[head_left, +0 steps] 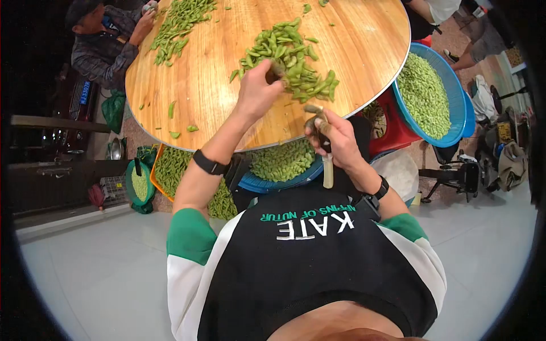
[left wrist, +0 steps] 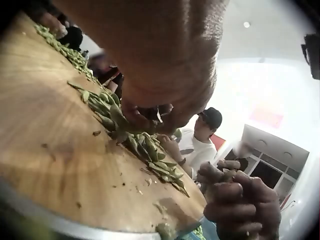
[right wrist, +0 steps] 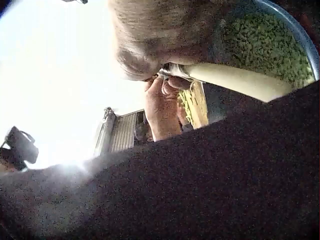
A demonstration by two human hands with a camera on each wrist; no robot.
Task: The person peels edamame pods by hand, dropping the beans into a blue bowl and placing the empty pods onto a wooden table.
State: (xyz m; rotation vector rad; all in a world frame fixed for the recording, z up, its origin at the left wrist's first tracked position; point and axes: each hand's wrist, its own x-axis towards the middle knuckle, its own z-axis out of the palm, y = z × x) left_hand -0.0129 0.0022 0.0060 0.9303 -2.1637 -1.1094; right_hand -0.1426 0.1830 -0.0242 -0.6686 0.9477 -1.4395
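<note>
A round wooden table (head_left: 210,79) fills the top centre of the frame, above a pale floor (head_left: 102,273). The green pods (head_left: 278,45) lie heaped on it at upper centre. My left hand (head_left: 260,91) dips its fingers to that heap; whether they pinch a pod I cannot tell. Near the middle, my right hand (head_left: 339,141) grips a pale handle (head_left: 328,173). Upper right, a blue basin (head_left: 458,99) holds beans (head_left: 424,96).

Bold white lettering (head_left: 314,226) reading KATE jumps off the black top (head_left: 318,270), smaller green print (head_left: 296,214) alongside, white sleeves (head_left: 185,278) running into green ends (head_left: 189,236), with dark wristbands (head_left: 209,163) left and right!
</note>
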